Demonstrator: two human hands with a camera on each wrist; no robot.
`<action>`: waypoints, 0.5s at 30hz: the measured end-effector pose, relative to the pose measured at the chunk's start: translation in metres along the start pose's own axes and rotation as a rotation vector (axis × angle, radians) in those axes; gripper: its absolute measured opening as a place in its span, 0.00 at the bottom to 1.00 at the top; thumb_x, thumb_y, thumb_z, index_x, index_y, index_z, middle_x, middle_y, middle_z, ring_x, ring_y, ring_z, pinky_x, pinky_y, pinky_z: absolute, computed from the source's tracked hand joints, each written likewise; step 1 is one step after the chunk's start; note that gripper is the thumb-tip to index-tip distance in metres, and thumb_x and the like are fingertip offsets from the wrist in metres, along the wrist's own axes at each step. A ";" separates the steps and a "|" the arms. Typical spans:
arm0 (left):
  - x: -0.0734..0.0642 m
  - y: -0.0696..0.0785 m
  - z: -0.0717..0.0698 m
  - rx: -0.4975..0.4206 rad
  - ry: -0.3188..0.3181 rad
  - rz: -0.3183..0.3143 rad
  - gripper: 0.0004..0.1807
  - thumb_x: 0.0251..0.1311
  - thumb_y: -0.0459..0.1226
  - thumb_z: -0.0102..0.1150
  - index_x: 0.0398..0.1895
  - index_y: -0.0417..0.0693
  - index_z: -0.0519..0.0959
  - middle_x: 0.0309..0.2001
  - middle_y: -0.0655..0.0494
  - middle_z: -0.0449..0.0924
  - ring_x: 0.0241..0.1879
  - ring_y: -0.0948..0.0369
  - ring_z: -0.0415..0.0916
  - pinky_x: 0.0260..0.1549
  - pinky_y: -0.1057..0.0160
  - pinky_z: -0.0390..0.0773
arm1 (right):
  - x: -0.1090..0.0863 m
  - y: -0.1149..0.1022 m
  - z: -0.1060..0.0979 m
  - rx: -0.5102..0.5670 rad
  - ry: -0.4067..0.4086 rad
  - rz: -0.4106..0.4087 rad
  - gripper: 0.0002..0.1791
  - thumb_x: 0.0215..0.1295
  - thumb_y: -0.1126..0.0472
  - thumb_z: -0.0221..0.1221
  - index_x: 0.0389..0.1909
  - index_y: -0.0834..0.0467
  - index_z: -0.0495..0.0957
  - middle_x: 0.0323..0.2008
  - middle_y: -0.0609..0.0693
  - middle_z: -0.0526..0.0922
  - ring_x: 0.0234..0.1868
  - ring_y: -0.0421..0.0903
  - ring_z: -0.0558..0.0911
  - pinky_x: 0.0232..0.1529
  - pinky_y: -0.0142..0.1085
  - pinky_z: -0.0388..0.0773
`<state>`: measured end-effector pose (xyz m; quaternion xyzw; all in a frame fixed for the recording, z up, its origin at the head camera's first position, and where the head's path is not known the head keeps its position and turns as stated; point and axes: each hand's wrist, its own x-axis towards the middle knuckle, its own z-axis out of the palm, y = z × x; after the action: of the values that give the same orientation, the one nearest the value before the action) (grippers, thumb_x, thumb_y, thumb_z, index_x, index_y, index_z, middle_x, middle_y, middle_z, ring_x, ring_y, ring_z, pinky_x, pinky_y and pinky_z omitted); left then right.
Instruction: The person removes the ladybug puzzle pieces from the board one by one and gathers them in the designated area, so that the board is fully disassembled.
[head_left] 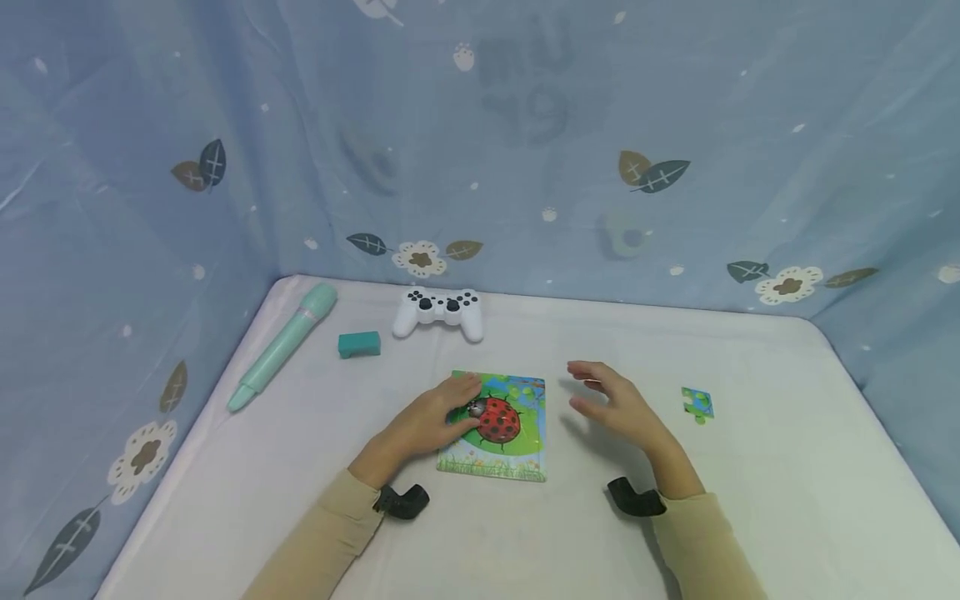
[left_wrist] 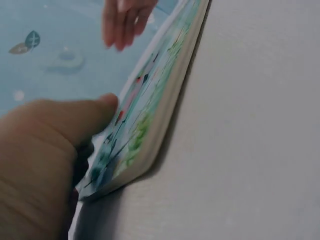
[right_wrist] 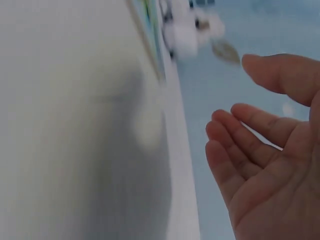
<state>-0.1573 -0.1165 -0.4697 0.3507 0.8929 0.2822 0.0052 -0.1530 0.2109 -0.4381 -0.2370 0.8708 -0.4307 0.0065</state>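
A square ladybug jigsaw puzzle lies flat on the white table in the head view. My left hand rests over its left side, fingers and thumb extended across the picture and covering part of it. In the left wrist view, the thumb lies at the near side of the puzzle, whose thick pale edge shows. My right hand hovers to the right of the puzzle, apart from it, fingers loosely bent with nothing between them. Farther right lies a loose puzzle piece, green and blue.
Behind the puzzle sits a white game controller. A teal block lies to its left, and a mint-green microphone-shaped object lies along the table's left edge. Blue patterned cloth hangs behind the table and at its sides.
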 end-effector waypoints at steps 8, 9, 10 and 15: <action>0.002 -0.001 0.004 0.018 -0.014 -0.042 0.33 0.63 0.48 0.57 0.67 0.42 0.66 0.70 0.48 0.62 0.71 0.50 0.56 0.70 0.53 0.59 | 0.029 -0.029 0.045 0.030 -0.045 0.048 0.26 0.63 0.64 0.60 0.60 0.68 0.68 0.55 0.63 0.76 0.56 0.59 0.77 0.58 0.51 0.75; 0.002 -0.001 0.004 0.017 -0.019 -0.047 0.33 0.63 0.49 0.57 0.67 0.42 0.66 0.70 0.48 0.61 0.71 0.50 0.56 0.70 0.53 0.59 | 0.031 -0.031 0.049 0.015 -0.043 0.064 0.26 0.62 0.64 0.60 0.60 0.68 0.68 0.54 0.62 0.77 0.55 0.58 0.78 0.57 0.50 0.76; 0.001 -0.001 0.004 0.016 -0.023 -0.053 0.33 0.63 0.49 0.57 0.67 0.42 0.66 0.70 0.48 0.61 0.71 0.50 0.55 0.70 0.53 0.59 | 0.032 -0.032 0.054 0.003 -0.042 0.081 0.26 0.62 0.63 0.61 0.59 0.67 0.69 0.54 0.61 0.78 0.54 0.57 0.79 0.57 0.49 0.77; -0.001 -0.002 0.003 0.020 -0.022 -0.071 0.34 0.62 0.50 0.57 0.68 0.43 0.66 0.70 0.49 0.61 0.71 0.51 0.55 0.70 0.53 0.59 | 0.033 -0.035 0.071 -0.037 -0.020 0.133 0.25 0.60 0.62 0.63 0.58 0.66 0.71 0.49 0.56 0.79 0.50 0.51 0.79 0.53 0.45 0.79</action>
<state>-0.1572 -0.1171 -0.4738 0.3221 0.9074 0.2690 0.0215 -0.1529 0.1256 -0.4503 -0.1827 0.8923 -0.4109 0.0395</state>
